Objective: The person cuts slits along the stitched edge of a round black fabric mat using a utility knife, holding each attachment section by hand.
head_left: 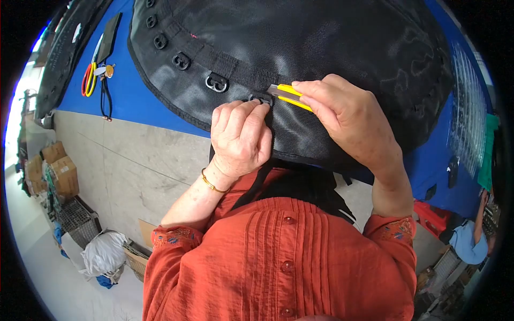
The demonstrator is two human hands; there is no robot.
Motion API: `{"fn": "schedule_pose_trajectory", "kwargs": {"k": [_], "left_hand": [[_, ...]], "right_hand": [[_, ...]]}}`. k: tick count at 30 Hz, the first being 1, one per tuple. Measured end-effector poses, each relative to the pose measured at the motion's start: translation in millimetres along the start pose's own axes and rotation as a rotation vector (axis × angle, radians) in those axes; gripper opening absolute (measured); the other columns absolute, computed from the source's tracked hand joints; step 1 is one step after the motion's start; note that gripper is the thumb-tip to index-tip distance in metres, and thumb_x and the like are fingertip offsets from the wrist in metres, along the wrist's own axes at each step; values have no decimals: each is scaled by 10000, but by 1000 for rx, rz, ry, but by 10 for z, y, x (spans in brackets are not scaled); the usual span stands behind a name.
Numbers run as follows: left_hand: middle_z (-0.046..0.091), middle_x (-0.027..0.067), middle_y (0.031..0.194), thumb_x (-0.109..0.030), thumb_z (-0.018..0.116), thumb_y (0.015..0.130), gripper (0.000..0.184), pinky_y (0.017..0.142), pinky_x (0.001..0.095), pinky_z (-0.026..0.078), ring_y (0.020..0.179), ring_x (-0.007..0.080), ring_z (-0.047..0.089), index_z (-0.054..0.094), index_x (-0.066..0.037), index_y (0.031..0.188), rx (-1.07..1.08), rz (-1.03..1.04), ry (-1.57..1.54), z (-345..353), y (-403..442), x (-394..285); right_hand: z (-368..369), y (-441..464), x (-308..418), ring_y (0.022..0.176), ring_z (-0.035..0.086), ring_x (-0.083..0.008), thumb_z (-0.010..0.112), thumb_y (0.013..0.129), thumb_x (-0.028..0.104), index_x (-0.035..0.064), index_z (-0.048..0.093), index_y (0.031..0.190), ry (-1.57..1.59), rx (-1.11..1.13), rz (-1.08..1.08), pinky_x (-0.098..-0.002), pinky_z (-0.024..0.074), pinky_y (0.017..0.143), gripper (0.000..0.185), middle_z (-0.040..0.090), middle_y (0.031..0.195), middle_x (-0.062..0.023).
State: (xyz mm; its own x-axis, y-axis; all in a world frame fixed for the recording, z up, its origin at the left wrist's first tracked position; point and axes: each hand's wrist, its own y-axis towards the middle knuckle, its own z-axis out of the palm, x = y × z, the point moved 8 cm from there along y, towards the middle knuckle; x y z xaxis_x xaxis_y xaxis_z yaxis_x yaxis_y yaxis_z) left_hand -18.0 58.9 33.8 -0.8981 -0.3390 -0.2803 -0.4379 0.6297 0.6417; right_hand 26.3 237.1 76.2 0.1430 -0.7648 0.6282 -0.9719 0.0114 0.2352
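My right hand is closed around a yellow utility knife, its blade tip pointing left at the webbing strap. Close beside the blade, my left hand pinches a black plastic buckle at the strap. Both hands rest near the front edge of a large round black mesh piece. A black webbing strap curves along it, with several more buckles, such as the nearest free-lying buckle, spaced up to the left. My left fingertips partly hide the gripped buckle.
On the blue table at the left lie scissors with red and yellow handles, a dark flat object and a black cord loop. Cardboard boxes and a white sack are on the floor. A person is at the far right.
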Motion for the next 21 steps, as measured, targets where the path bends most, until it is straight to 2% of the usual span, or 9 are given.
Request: {"fn": "schedule_pose_trajectory", "kwargs": {"k": [3, 5, 12, 14, 15, 18, 19, 20, 21], "left_hand": [[723, 125, 1094, -76, 730, 776, 366, 895, 428, 537, 956, 304, 698, 753, -12, 1135, -3, 1, 6, 0, 4, 0], [723, 124, 1093, -75, 729, 777, 361, 895, 427, 537, 956, 303, 698, 754, -13, 1132, -5, 0, 7, 2, -2, 1], [724, 121, 1091, -78, 729, 780, 353, 893, 424, 535, 956, 303, 698, 756, -18, 1127, -9, -3, 11, 4, -3, 5], [735, 130, 1092, -26, 716, 779, 340, 890, 425, 532, 956, 313, 702, 757, -17, 1116, -6, -18, -3, -11, 16, -22], [745, 140, 1093, 27, 703, 778, 335, 887, 427, 529, 957, 322, 705, 758, -15, 1106, -4, -35, -14, -14, 22, -21], [745, 140, 1092, 28, 705, 778, 332, 882, 424, 529, 952, 322, 705, 760, -15, 1103, -10, -29, -22, -20, 20, -16], [745, 140, 1092, 28, 705, 778, 332, 882, 424, 529, 952, 322, 705, 760, -15, 1103, -11, -29, -21, -15, 15, -6], [734, 132, 1092, -25, 716, 778, 334, 885, 425, 533, 955, 314, 702, 759, -16, 1110, -11, -16, -9, -6, 4, -1], [724, 124, 1092, -78, 728, 779, 345, 888, 425, 536, 958, 307, 699, 758, -18, 1117, -11, -3, 4, -2, -3, 0]], "right_hand": [[-1, -8, 19, 843, 751, -305, 739, 996, 24, 58, 762, 1256, -59, 14, 3, -388, 614, 720, 263, 717, 971, -131], [-16, -12, 53, 812, 767, -339, 724, 1038, 160, 85, 735, 1207, -116, 3, -37, -410, 623, 663, 185, 710, 949, -132], [-16, -17, 22, 806, 762, -349, 720, 1041, 173, 87, 739, 1175, -116, 9, -34, -427, 617, 668, 159, 712, 946, -132], [-17, -13, -7, 832, 740, -313, 741, 990, 32, 46, 761, 1239, -68, 41, -28, -402, 602, 712, 250, 717, 962, -132], [-20, -12, -6, 832, 740, -313, 741, 990, 32, 46, 761, 1239, -69, 40, -28, -402, 602, 712, 250, 717, 962, -132], [-5, -13, -22, 839, 742, -318, 739, 993, 36, 47, 762, 1233, -62, 50, 2, -405, 600, 718, 242, 726, 971, -134], [-12, -20, -12, 834, 750, -333, 730, 1014, 99, 64, 752, 1196, -86, 52, -17, -422, 608, 711, 187, 724, 958, -135], [-19, -28, -2, 829, 759, -348, 721, 1035, 163, 81, 741, 1159, -109, 53, -37, -439, 616, 703, 150, 722, 945, -136], [-24, -34, -3, 829, 759, -348, 721, 1035, 163, 81, 741, 1159, -109, 53, -38, -439, 616, 703, 150, 722, 945, -136]]}}
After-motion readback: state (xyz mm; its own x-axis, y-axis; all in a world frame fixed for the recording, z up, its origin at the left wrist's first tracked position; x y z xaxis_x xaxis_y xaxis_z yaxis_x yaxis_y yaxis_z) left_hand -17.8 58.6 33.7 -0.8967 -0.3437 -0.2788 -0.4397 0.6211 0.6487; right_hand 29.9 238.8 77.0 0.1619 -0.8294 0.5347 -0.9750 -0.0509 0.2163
